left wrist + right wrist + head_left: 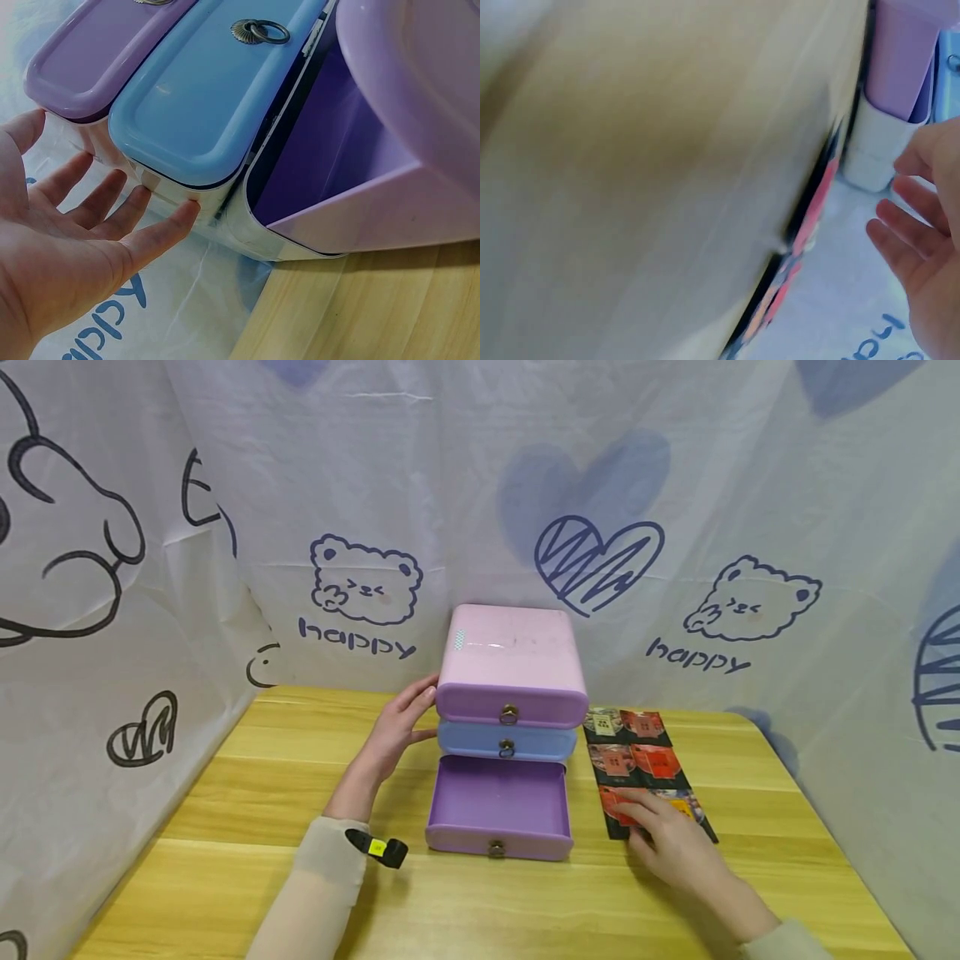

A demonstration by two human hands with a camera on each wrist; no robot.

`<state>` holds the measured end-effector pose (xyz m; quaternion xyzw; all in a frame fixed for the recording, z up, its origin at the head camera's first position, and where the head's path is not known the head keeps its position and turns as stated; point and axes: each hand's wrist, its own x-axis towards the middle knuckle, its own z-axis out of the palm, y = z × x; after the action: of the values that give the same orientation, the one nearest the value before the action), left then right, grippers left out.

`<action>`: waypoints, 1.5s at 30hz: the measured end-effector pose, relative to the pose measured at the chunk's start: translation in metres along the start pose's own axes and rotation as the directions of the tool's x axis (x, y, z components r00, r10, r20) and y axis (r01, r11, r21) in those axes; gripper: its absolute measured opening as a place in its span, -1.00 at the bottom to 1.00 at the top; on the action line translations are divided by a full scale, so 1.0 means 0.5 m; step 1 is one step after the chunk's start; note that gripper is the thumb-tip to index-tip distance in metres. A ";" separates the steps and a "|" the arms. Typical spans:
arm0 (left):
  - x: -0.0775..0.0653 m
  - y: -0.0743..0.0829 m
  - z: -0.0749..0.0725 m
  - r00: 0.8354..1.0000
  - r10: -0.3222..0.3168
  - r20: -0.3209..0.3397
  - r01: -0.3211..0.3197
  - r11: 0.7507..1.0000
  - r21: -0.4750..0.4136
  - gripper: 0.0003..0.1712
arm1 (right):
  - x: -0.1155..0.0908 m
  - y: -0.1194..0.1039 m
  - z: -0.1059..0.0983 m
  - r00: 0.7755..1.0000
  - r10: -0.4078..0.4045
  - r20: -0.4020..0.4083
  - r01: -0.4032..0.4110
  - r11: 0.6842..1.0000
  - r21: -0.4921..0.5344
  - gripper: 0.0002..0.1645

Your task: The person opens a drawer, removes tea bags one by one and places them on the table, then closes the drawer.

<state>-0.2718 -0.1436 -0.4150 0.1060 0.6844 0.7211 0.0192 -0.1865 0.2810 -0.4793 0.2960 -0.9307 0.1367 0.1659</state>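
A small three-drawer storage box (517, 647) with a pink top stands on the table. Its top purple drawer (472, 706) and middle blue drawer (472, 741) are closed, while the bottom purple drawer (461, 842) is pulled out and looks bare inside. My left hand (390, 735) touches the box's left side with spread fingers; the left wrist view shows its fingertips (184, 214) along the pale casing. On the right, my right hand (678, 847) reaches over the nearest of several dark, red-printed flat packets (660, 762). Its fingers (904, 206) look loosely bent; no packet is lifted.
The wood-grain table (255, 810) runs around the box. Behind and beside it hangs a white cloth (480, 527) with bear and heart drawings. A black strap (384, 848) with a yellow label is on the left sleeve.
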 end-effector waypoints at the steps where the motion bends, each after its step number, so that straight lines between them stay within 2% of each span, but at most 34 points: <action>1: 0.000 0.000 0.000 1.000 0.000 0.001 0.000 1.000 0.001 -0.35 | 0.003 -0.005 -0.001 0.999 -0.020 -0.037 0.020 1.000 -0.001 -0.49; 4: -0.001 0.000 0.000 1.000 -0.002 0.001 0.002 1.000 0.003 -0.34 | 0.012 -0.020 -0.002 0.984 -0.089 -0.152 0.090 0.996 -0.002 -0.55; 7: -0.001 0.000 0.000 1.000 -0.003 0.001 0.003 1.000 0.008 -0.34 | 0.025 -0.034 -0.001 0.956 -0.163 -0.245 0.167 0.986 -0.006 -0.72; 9: -0.001 0.001 0.001 1.000 -0.003 -0.001 0.003 1.000 0.010 -0.34 | 0.034 -0.045 -0.001 0.936 -0.202 -0.289 0.210 0.978 -0.006 -0.63; 12: 0.000 0.001 0.001 1.000 -0.003 -0.003 0.003 1.000 0.008 -0.35 | 0.047 -0.062 -0.002 0.913 -0.241 -0.329 0.253 0.967 -0.005 -0.48; 16: 0.000 0.001 0.002 1.000 -0.002 -0.005 0.002 1.000 -0.002 -0.36 | 0.059 -0.087 -0.003 0.898 -0.274 -0.346 0.292 0.957 0.000 -0.56; 20: 0.000 0.002 0.003 1.000 -0.002 -0.007 0.002 1.000 -0.007 -0.37 | 0.072 -0.117 -0.001 0.872 -0.333 -0.360 0.352 0.936 -0.012 -0.53; 25: -0.001 0.002 0.003 1.000 -0.002 -0.012 0.002 1.000 -0.012 -0.37 | 0.084 -0.157 0.007 0.837 -0.424 -0.347 0.433 0.900 -0.056 -0.61; 31: -0.002 0.002 0.002 1.000 0.000 -0.015 0.000 1.000 -0.015 -0.36 | 0.093 -0.202 0.024 0.799 -0.519 -0.305 0.508 0.853 -0.120 -0.53; 34: -0.002 0.003 0.002 1.000 0.000 -0.017 0.000 1.000 -0.013 -0.36 | 0.096 -0.222 0.035 0.767 -0.571 -0.293 0.560 0.818 -0.131 -0.55; 38: -0.002 0.003 0.002 1.000 0.000 -0.015 0.000 1.000 -0.008 -0.36 | 0.098 -0.245 0.047 0.738 -0.625 -0.255 0.604 0.780 -0.165 -0.64; 45: -0.003 0.005 0.003 1.000 -0.001 -0.011 0.001 1.000 -0.003 -0.36 | 0.098 -0.272 0.064 0.735 -0.667 -0.124 0.626 0.737 -0.256 -0.59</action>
<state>-0.2696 -0.1425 -0.4126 0.1015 0.6836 0.7226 0.0159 -0.1506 0.1380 -0.4680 0.5683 -0.7548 0.0072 0.3276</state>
